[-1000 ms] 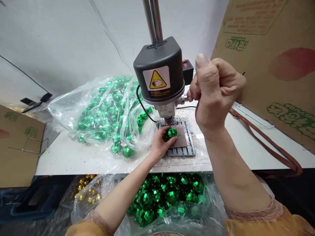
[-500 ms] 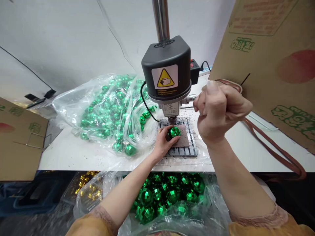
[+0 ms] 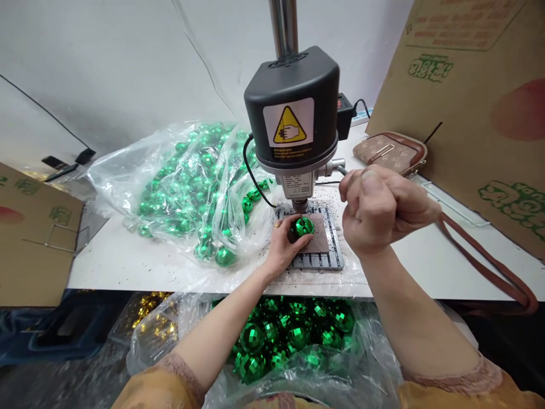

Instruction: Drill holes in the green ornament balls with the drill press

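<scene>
My left hand (image 3: 283, 245) grips a shiny green faceted ball (image 3: 305, 226) between thumb and fingers. The ball rests on a flat board (image 3: 321, 241) over the slotted metal base (image 3: 336, 262) of a bench drill press (image 3: 292, 108). Directly above the ball is the chuck (image 3: 300, 205); whether the bit touches the ball I cannot tell. To the right of the machine, my right hand (image 3: 374, 210) is closed in a fist around the drill press lever (image 3: 342, 168), most of which the fingers hide.
Clear plastic bags of green balls lie left on the table (image 3: 128, 267) and below its front edge (image 3: 293, 335). Cardboard boxes (image 3: 464, 125) (image 3: 34, 244) flank the table. A patterned pouch (image 3: 389, 152) with a brown strap lies at right. Dark shavings surround the base.
My right hand has come down relative to the drill press, uncovering the pouch behind it. My left hand keeps the ball in place under the chuck. The view has shifted slightly.
</scene>
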`<state>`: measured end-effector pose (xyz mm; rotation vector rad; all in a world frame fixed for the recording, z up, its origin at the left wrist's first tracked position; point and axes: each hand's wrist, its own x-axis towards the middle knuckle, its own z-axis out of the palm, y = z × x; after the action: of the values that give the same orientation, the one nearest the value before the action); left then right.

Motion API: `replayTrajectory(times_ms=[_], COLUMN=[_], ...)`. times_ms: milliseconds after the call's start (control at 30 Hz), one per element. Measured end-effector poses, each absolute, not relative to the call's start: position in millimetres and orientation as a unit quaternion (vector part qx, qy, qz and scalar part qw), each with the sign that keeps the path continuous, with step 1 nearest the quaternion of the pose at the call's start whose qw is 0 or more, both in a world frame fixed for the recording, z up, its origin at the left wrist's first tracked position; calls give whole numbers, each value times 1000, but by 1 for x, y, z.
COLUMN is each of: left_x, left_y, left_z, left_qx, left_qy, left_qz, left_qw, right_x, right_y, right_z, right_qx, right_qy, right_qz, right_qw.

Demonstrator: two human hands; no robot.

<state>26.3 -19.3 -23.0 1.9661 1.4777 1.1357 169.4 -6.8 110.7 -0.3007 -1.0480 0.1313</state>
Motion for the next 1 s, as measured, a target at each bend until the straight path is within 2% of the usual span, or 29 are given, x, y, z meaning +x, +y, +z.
replayTrajectory(times_ms=[567, 800, 1000], left_x=[27, 28, 11], left_y=[-21, -21, -72], left_z=[-23, -23, -3], left_qx=[701, 681, 708], left_qy=[532, 538, 539], left_qz=[420, 433, 419], left_qw=[221, 244, 183], right_x=[172, 170, 175], right_y=[-3, -13, -2], right_z=[90, 140, 152], right_qx=[-68, -223, -227], right_qy=[-532, -486, -506], right_qz=[9, 123, 104], right_qw=[844, 836, 825])
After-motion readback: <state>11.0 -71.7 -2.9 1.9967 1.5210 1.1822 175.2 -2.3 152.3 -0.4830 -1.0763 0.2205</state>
